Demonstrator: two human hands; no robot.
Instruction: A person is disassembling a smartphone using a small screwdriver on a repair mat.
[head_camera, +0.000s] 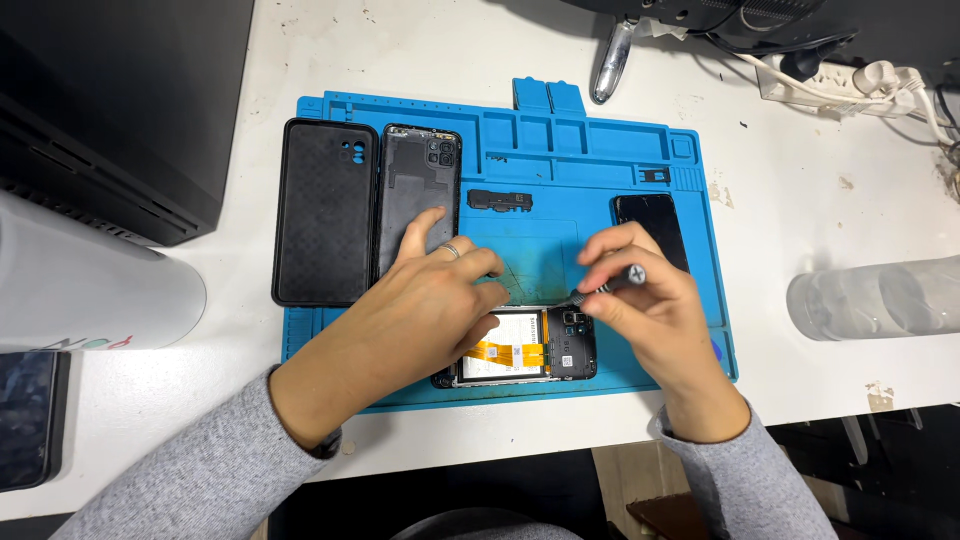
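Head camera is showing the left hand (430, 300) pressing flat, fingers spread, on an opened phone (520, 348) lying on the near edge of the blue mat (600, 150). The right hand (645, 300) is pinching a small screwdriver (610, 283), its tip touching the phone's top end.

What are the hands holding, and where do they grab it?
The right hand pinches a thin black screwdriver by its handle. The left hand holds nothing; it presses on the opened black phone.
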